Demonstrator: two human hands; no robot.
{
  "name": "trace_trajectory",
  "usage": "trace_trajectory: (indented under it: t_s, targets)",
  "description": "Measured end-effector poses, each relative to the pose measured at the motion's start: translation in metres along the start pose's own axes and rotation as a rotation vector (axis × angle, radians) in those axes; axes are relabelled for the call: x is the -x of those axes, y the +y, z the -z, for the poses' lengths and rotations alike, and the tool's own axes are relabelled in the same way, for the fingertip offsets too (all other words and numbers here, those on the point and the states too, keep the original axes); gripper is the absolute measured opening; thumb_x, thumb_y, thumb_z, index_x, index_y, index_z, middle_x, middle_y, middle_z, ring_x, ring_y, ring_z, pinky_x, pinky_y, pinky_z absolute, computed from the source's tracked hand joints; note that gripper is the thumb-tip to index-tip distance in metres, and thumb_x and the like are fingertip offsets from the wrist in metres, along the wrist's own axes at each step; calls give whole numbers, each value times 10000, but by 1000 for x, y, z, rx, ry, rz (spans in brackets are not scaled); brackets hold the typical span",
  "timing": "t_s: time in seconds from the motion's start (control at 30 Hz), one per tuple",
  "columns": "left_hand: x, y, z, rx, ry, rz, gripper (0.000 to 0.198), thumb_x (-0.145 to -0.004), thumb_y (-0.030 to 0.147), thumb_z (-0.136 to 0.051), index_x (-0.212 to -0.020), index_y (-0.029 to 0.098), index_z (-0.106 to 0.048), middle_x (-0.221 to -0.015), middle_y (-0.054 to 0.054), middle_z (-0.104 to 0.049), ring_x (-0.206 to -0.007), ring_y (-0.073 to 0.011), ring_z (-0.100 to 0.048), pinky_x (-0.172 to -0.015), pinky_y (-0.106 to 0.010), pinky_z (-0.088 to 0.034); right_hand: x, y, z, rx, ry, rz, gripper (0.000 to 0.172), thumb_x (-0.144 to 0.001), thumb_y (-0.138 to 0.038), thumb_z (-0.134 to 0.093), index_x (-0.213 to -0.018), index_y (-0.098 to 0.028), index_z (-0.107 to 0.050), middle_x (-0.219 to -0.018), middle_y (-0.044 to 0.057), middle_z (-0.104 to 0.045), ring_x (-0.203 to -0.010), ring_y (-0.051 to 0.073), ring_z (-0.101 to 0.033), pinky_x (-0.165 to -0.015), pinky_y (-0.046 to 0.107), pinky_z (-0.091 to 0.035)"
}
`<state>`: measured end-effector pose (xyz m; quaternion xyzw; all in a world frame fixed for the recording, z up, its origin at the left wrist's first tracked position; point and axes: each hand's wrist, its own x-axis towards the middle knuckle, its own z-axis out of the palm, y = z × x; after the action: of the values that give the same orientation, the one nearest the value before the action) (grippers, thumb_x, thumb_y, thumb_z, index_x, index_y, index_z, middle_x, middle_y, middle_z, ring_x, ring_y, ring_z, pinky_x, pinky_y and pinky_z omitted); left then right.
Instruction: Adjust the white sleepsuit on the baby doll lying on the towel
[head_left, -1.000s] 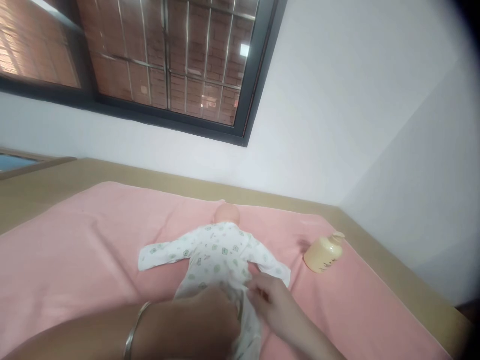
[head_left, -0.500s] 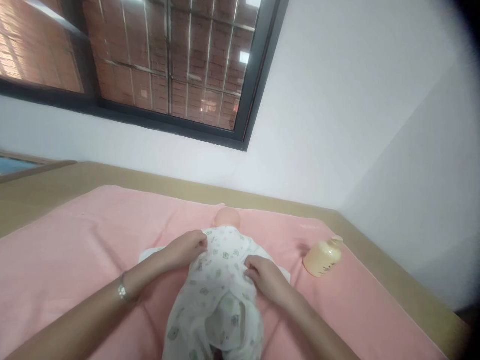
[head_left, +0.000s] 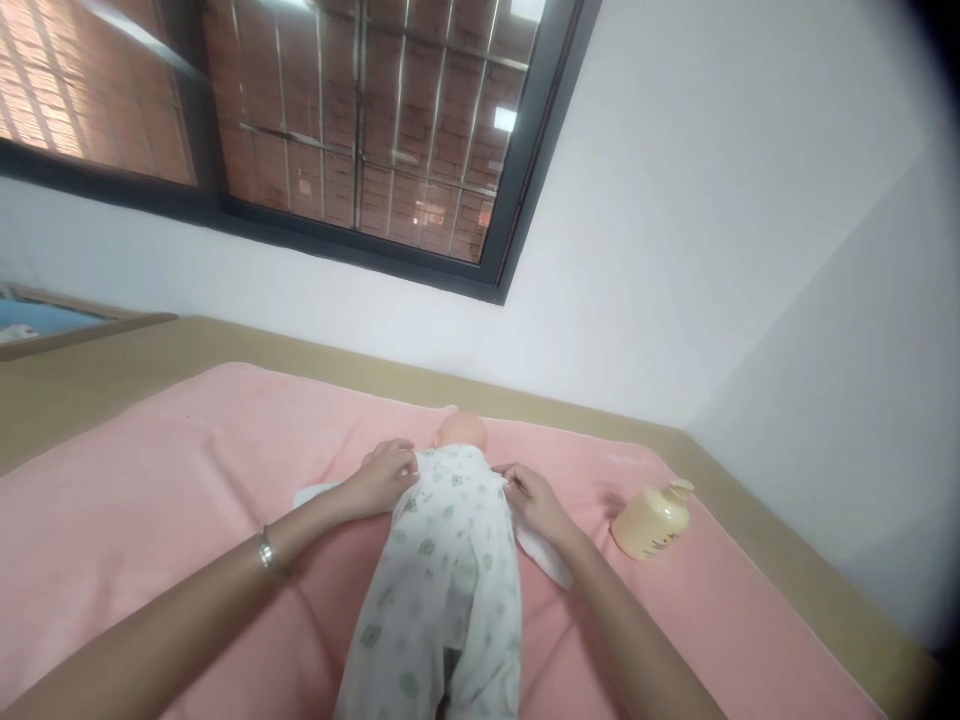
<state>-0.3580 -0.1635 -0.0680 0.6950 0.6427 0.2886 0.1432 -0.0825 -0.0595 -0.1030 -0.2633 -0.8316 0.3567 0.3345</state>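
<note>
A baby doll (head_left: 461, 431) lies on a pink blanket (head_left: 225, 440), its bald head pointing toward the wall. White baby clothes (head_left: 442, 530) with a small green and grey print cover its body and legs. My left hand (head_left: 386, 478), with a silver bracelet on the wrist, pinches the cloth at the left shoulder. At the right shoulder, my right hand (head_left: 534, 500) grips the cloth between thumb and fingers. White sleeves stick out past both hands. The doll's face is not visible.
A pale yellow pump bottle (head_left: 651, 522) stands on the blanket to the right. Tan padded surface (head_left: 300, 350) borders the blanket along the white wall (head_left: 675, 200). Above is a dark-framed window (head_left: 360, 130) with bars. A blue-lined tray or crib (head_left: 52, 318) shows at the far left.
My right hand has moved up from the doll's side to its right shoulder. The clothes now lie straighter and flatter over the back and legs. My left hand has shifted slightly upward.
</note>
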Motion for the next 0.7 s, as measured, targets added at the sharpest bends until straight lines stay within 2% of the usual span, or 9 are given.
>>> trace_trajectory:
  t_s: [0.07, 0.17, 0.23, 0.33, 0.5, 0.6, 0.7]
  targets:
    - [-1, -1, -3, 115, 18, -2, 168, -784, 312, -453, -725, 194, -558, -1222, -69, -549, -1174, -263, -450, -938, -366, -385, -3, 5, 2, 55, 31, -6, 75, -838, -228, -443, -770, -205, -466, -954, 43, -632, -895, 193, -570, -789, 307, -418]
    - [-4, -4, -7, 326, 16, 40, 217, -812, 358, -439, -759, 192, -569, -1070, -50, -632, -992, -210, -575, -832, -304, -454, -5, 5, 2, 170, 90, -20, 83, -816, -223, -463, -746, -200, -502, -818, 18, -628, -780, 184, -568, -725, 288, -413]
    - [-5, -7, -8, 368, 29, 69, 237, -810, 386, -455, -786, 189, -583, -971, -41, -653, -906, -203, -599, -774, -292, -468, -5, 2, 0, 206, 121, -29, 92, -814, -225, -468, -740, -199, -517, -793, 17, -625, -755, 181, -567, -706, 284, -413]
    - [-7, -11, -9, 350, 27, 67, 245, -819, 384, -452, -820, 186, -595, -940, -41, -655, -886, -206, -600, -752, -296, -468, -2, 0, -5, 188, 145, -41, 113, -831, -226, -455, -764, -198, -542, -862, 31, -642, -813, 183, -583, -740, 292, -428]
    - [-11, -11, -12, 160, 56, 42, 191, -820, 326, -437, -797, 200, -578, -924, -32, -645, -857, -207, -594, -751, -331, -470, 5, -5, -6, 186, 142, -32, 115, -856, -241, -470, -821, -205, -573, -1074, 52, -627, -991, 193, -572, -867, 342, -436]
    - [-8, -3, -18, -60, 216, -22, 158, -770, 242, -467, -857, 189, -589, -1000, -69, -631, -986, -254, -559, -875, -412, -442, 14, -17, -9, 334, 212, 47, 168, -864, -202, -450, -939, -201, -599, -1199, 85, -567, -1149, 225, -487, -967, 415, -389]
    - [7, 15, -33, -240, 392, -238, 259, -772, 158, -434, -976, 173, -592, -1188, -102, -568, -1218, -272, -421, -1057, -471, -301, 32, -33, -22, 466, 234, 208, 285, -883, -157, -398, -1093, -193, -587, -1296, 99, -497, -1260, 232, -380, -1057, 475, -294]
